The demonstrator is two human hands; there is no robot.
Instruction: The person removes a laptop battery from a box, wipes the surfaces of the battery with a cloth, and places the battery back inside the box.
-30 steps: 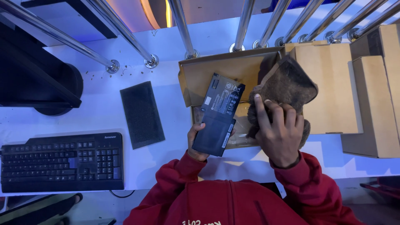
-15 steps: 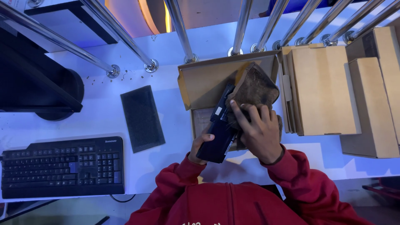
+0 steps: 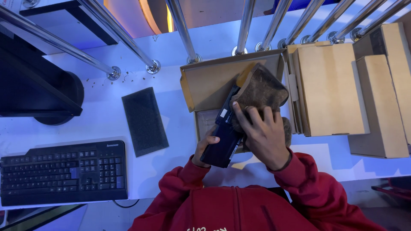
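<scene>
The left hand (image 3: 204, 149) gripped the near end of a flat black battery pack (image 3: 224, 132), fingers curled under its lower edge, and held it up off the surface (image 3: 171, 77) above an open cardboard box (image 3: 205, 83). The right hand (image 3: 263, 134) was closed over a brown cloth (image 3: 261, 90) and pressed it against the pack's far half, so the wiping looked to be under way rather than finished: the far part lay under the cloth, while the near part toward the left hand showed bare and dark. How clean either part was could not be told. The pack's long axis ran on a slant, from the left hand up and away toward the cloth, its far end pointing to the box flap beyond the right hand. A grey foam pad (image 3: 144, 121) lay flat well to the left of the left hand, untouched, and closed boxes (image 3: 329, 90) stood just right of the right hand.
</scene>
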